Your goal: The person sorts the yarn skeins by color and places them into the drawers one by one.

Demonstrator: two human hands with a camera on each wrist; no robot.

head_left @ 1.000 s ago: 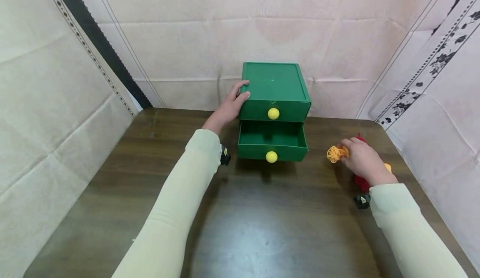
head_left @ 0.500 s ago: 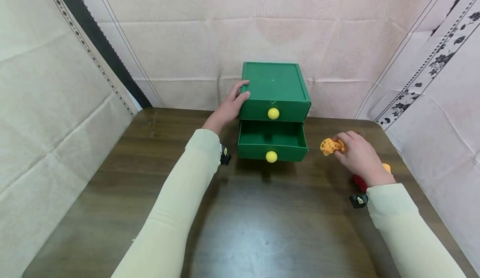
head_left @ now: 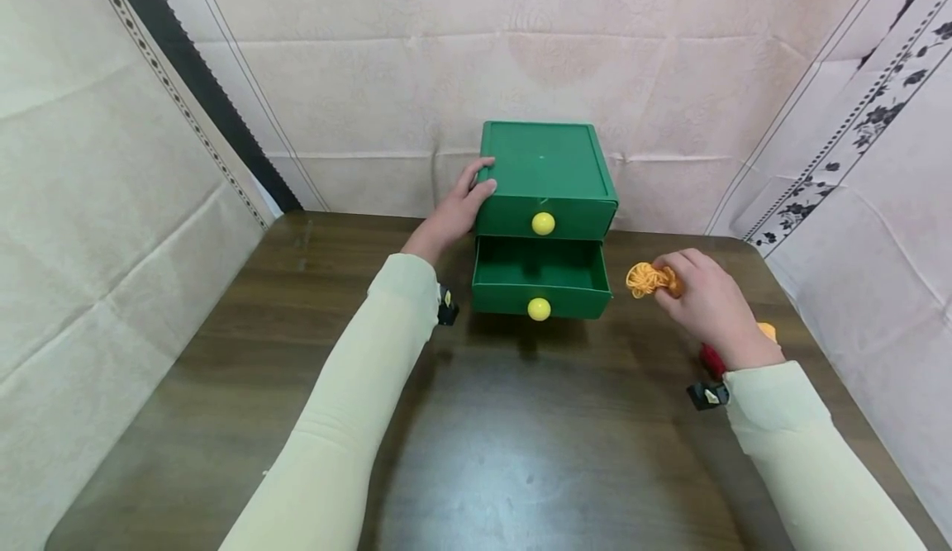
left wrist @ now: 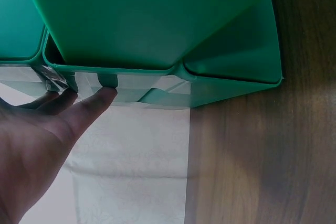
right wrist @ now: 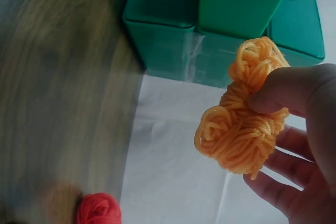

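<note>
A green drawer cabinet (head_left: 546, 163) stands at the back of the table, with a drawer (head_left: 513, 300) pulled out below the upper one. Each drawer front seen from the head carries a round yellow knob (head_left: 544, 223). My left hand (head_left: 455, 208) rests against the cabinet's left side, its fingers pressing on the taped wall (left wrist: 152, 90). To the right, my right hand (head_left: 702, 303) pinches an orange-yellow yarn skein (right wrist: 241, 129), narrow at its middle, between thumb and fingers. The skein hangs off to the right of the pulled-out drawer, apart from it.
A red yarn ball (right wrist: 98, 211) lies on the wooden table (head_left: 476, 452), partly hidden by my right hand in the head view. A yellow-orange thing (head_left: 767, 331) shows beside my right wrist. White cloth (head_left: 372, 97) hangs behind the cabinet and along both sides.
My right hand has moved left and slightly up, bringing the orange-yellow yarn skein nearer the cabinet. My left hand and the drawers have stayed put.
</note>
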